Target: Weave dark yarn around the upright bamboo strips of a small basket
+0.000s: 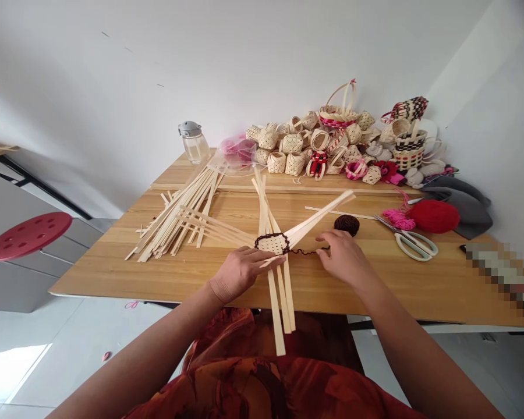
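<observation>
My left hand grips the near edge of a small woven base of pale flat strips, its fingers lying over the near strips. Bundles of loose strip ends fan out from the base on several sides, some hanging over the table's front edge. Dark brown yarn borders the base and runs in a wavy line to my right hand. The curled right fingers have the yarn in them, though the exact grip is partly hidden. Just beyond that hand lies the dark yarn ball.
Loose strips are heaped on the table's left. Scissors, pink yarn and a red yarn ball lie right. Small woven baskets crowd the back beside a plastic bag and a jar. A red stool stands left.
</observation>
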### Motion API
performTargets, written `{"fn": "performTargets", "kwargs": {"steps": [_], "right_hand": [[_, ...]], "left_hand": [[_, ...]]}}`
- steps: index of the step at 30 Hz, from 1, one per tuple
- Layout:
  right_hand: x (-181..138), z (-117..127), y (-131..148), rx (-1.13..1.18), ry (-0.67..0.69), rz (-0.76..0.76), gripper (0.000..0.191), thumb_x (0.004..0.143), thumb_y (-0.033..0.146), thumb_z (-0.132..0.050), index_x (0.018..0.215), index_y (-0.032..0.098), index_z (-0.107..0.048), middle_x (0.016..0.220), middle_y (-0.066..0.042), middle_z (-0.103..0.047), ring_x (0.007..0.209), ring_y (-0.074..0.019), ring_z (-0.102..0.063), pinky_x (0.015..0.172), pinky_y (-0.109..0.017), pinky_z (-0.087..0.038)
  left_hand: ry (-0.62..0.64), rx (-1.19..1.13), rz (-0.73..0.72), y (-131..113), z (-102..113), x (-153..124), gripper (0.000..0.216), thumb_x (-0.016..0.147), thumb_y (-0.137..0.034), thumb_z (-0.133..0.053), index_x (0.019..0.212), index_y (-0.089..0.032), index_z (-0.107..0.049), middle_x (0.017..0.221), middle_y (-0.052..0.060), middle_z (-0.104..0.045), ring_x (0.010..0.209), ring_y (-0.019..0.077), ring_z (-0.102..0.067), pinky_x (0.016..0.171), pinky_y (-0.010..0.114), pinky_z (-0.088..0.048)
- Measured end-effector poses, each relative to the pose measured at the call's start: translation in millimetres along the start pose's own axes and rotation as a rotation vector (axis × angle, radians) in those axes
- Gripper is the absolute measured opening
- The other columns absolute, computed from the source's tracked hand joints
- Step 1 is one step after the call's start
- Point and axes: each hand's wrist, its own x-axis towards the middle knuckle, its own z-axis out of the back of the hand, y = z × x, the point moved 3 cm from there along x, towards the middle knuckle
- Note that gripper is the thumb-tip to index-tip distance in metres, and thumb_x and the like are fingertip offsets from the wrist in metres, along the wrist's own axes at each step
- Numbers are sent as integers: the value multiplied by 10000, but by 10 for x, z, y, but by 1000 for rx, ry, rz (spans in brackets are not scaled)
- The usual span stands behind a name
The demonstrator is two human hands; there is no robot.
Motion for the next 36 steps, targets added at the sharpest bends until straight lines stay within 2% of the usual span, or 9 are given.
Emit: {"fn": "performTargets", "kwargs": {"steps": [3,7,10,14,19,23,28,32,36], "right_hand": [[-129,-120,239,436,-1,-65,138,806,227,-608,940,216,-577,1189,-98,-670,1010,-239,-658,716,-324,-527],[-269,-392,533,775,78,-114,217,811,274,-646,980,231,-517,1036,-64,-699,877,-199,-693,621,-267,-531],[-326,-489,631,743,87,-93,158,856,297,-626,992,229,-580,821,-17,-703,672,-168,-665,613,-278,-527],[-343,-395,640,529,-6,-12,97,885,313,-628,908,239,-686,811,-32,-749,718,-198,-695,707,-308,-536],[-320,-303,624,445,-76,6,161,895,344,-628,895,232,-744,703,-19,-725,586,-175,-638,625,-288,-505],[-337,-368,638,488,-41,11,180,881,359,-646,868,212,-749,585,9,-655,496,-146,-548,534,-269,-455],[-400,-422,660,475,103,112,167,895,312,-624,920,224,-764,747,-20,-751,601,-166,-641,608,-279,-499],[-417,-419,642,493,229,189,212,927,277,-577,1015,240,-766,947,-32,-784,787,-196,-711,737,-303,-533],[-394,-448,602,526,279,150,235,936,248,-546,1019,244,-765,937,-18,-781,818,-193,-711,771,-306,-529]], "left_hand": [[21,19,24,13,-28,-24,397,1003,-122,-438,1326,-267,-618,1207,63,-737,1031,177,-704,845,323,-526],[44,-37,47,9,-45,-44,385,1008,-142,-433,1313,-259,-637,1218,69,-730,1049,189,-694,875,342,-526],[37,-169,62,22,-6,-54,423,1010,-123,-399,1325,-284,-631,1232,59,-722,1114,180,-675,955,340,-522],[-68,-430,156,82,96,-93,338,972,-140,-478,1199,-231,-711,1178,78,-737,1105,185,-684,967,308,-531],[-389,-542,567,232,177,-169,223,868,-113,-586,1033,-185,-717,1053,65,-760,930,167,-712,773,259,-571],[-224,-705,649,205,67,-135,435,794,-199,-712,1225,-192,-652,1236,83,-707,892,160,-712,677,226,-562],[-26,-891,620,115,-94,-117,249,831,-200,-629,1031,-147,-766,1024,82,-783,902,213,-734,818,304,-581],[11,-808,629,126,-128,-163,228,828,-221,-613,944,-159,-798,959,87,-796,885,221,-744,840,319,-580],[22,-777,619,99,-70,-168,240,821,-197,-608,965,-171,-799,981,88,-795,898,219,-746,839,312,-581]]}}
